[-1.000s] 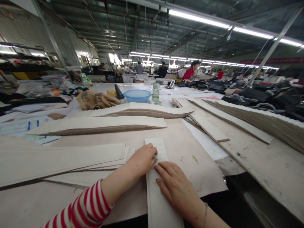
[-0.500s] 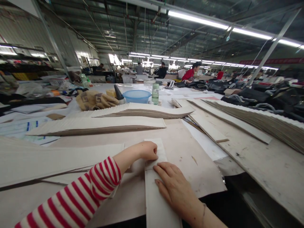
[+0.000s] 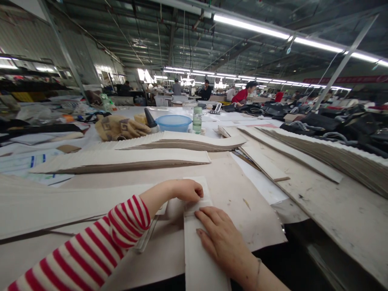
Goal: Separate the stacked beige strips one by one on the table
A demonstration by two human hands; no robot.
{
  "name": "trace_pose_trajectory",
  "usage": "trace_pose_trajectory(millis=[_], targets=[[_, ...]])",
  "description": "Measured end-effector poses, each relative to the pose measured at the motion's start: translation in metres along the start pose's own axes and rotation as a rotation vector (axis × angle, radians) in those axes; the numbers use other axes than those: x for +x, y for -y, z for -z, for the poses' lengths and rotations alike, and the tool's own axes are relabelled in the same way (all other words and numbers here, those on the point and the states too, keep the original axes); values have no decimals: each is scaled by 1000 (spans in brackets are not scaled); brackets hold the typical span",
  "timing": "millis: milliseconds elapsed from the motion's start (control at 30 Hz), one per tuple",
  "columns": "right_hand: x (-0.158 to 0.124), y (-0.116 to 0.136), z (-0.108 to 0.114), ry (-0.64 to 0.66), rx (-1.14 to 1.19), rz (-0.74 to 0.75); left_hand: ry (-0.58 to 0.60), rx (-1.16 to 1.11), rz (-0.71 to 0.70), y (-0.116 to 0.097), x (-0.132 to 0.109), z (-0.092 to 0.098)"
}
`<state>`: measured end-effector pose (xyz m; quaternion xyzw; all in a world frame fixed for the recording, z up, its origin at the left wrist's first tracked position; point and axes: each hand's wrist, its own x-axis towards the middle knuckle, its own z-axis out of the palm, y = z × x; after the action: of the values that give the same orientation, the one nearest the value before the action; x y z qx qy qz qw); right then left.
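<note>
Sheeting (image 3: pixel 239 230), pale and specked, spreads over the near work area, a long stack of cream strips (image 3: pixel 136 161) lying crosswise at its far side. Closer in, one cream strip (image 3: pixel 198 250) points away from the person; the right hand (image 3: pixel 222 232) rests on it almost flat, fingers slightly parted, gripping nothing, while the left hand (image 3: pixel 188 190) curls its fingers over the strip near its far end (whether they pinch anything, I cannot tell).
</note>
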<state>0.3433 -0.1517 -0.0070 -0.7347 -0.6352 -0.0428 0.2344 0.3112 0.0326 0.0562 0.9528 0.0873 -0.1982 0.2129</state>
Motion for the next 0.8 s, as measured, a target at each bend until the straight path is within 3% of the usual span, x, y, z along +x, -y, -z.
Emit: trace_pose_trajectory(millis=[200, 433, 800], targets=[[0, 0, -1, -7, 3, 8, -53, -47, -43, -1, 2, -12], [1, 1, 2, -17, -1, 10, -207, -47, -97, -8, 8, -30], [-3, 4, -1, -114, -7, -58, -344, 93, -200, -12, -2, -45]])
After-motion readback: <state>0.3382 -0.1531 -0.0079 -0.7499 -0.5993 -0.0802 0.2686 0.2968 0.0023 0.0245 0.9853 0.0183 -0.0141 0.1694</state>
